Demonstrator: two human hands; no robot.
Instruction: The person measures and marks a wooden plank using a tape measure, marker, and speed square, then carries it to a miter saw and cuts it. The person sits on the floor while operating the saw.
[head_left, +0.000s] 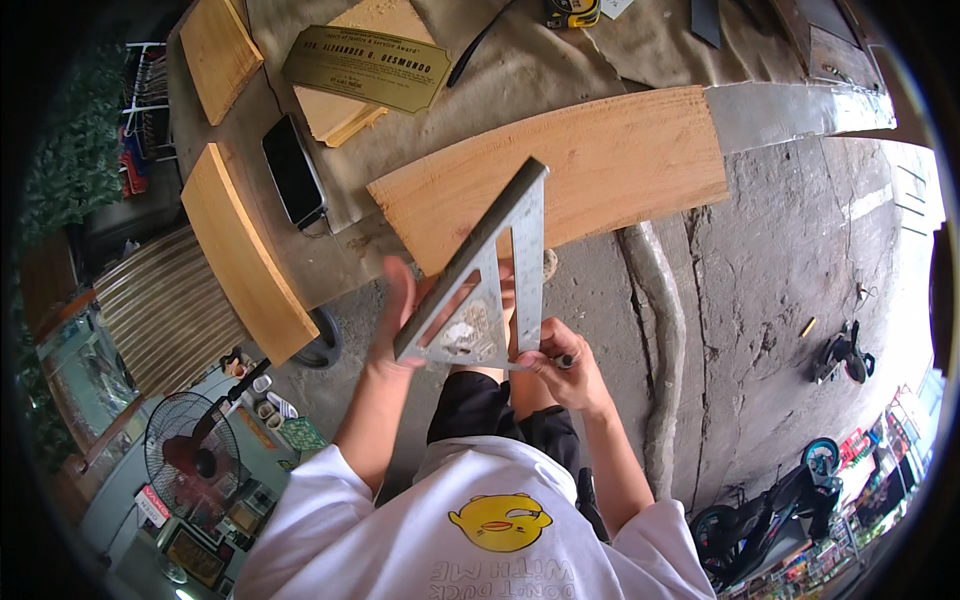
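A silver triangular metal square (525, 265) is held upright in front of me, its tip over a long wooden board (630, 150) at the table's near edge. My left hand (392, 330) is at its lower left corner, thumb raised and other fingers mostly hidden behind it. My right hand (565, 365) grips its lower right corner, along with a small dark pen-like thing (564, 361). A phone (290, 172) lies left of the board.
The cloth-covered table (500, 70) also bears a gold plaque (365, 75), wood pieces (215, 55), another board (240, 255) and a tape measure (570, 12). A standing fan (195, 450) is lower left. A bike-like vehicle (770, 510) stands lower right on the concrete floor (760, 300).
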